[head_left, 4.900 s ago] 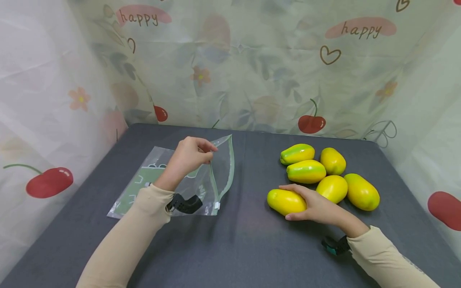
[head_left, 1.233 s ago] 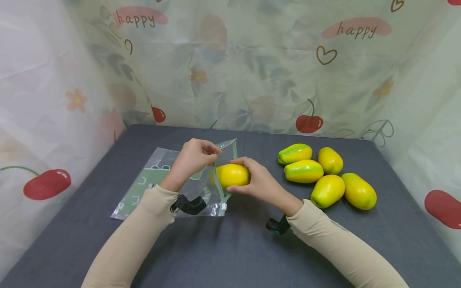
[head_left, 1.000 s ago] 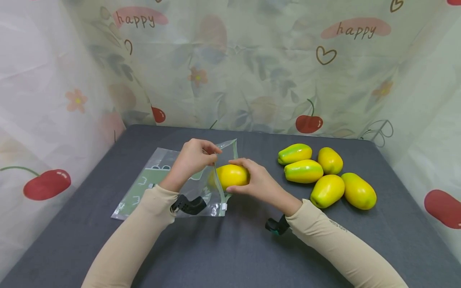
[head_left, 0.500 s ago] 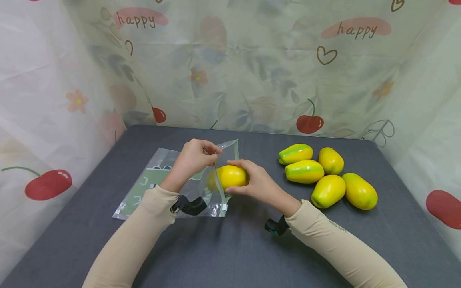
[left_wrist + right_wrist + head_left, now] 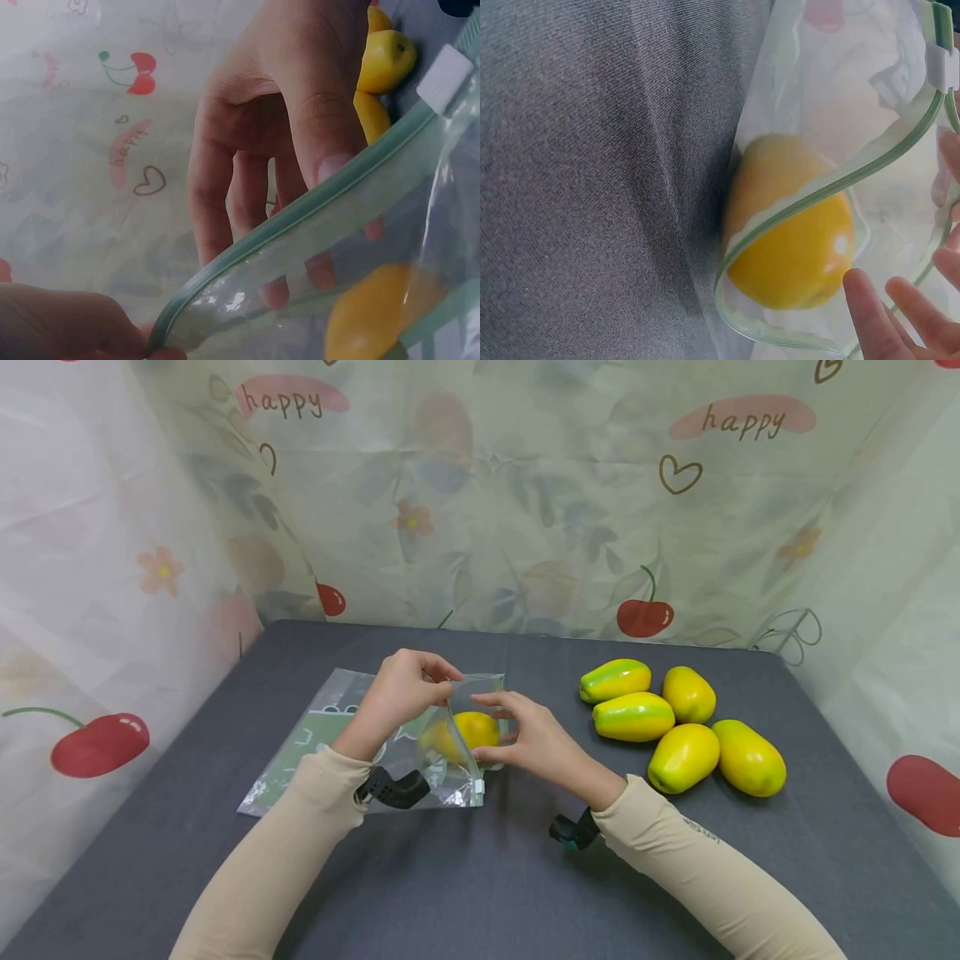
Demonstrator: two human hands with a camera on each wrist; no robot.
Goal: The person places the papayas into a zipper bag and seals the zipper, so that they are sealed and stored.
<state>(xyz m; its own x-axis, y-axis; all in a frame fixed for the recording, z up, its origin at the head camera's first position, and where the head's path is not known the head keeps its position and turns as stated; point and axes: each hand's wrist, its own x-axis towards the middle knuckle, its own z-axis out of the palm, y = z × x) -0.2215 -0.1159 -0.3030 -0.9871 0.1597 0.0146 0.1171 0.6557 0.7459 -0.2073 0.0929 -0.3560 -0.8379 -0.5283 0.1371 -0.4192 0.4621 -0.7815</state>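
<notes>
A clear zip bag (image 5: 352,693) with a green printed panel and a white slider (image 5: 478,787) lies on the table, its mouth gaping to the right. Its upper mouth edge is pinched by my left hand (image 5: 405,689) between thumb and fingers. Inside the mouth lies a yellow papaya (image 5: 474,728), partly seen through the film; the right wrist view shows this papaya (image 5: 795,247) resting in the bag. Spread around the mouth, my right hand (image 5: 536,735) has thumb and fingers parted and holds nothing. In the left wrist view some right-hand fingers (image 5: 214,187) reach behind the bag's green zip strip.
Several more papayas (image 5: 633,717), yellow to green, lie grouped on the right of the dark grey table (image 5: 480,893). A printed curtain (image 5: 517,527) stands behind the table and along both sides.
Earlier my right hand took a papaya from the group and carried it left into the bag. Since half a second ago its fingers have released the papaya, which sits deeper inside. My left hand keeps its pinch.
</notes>
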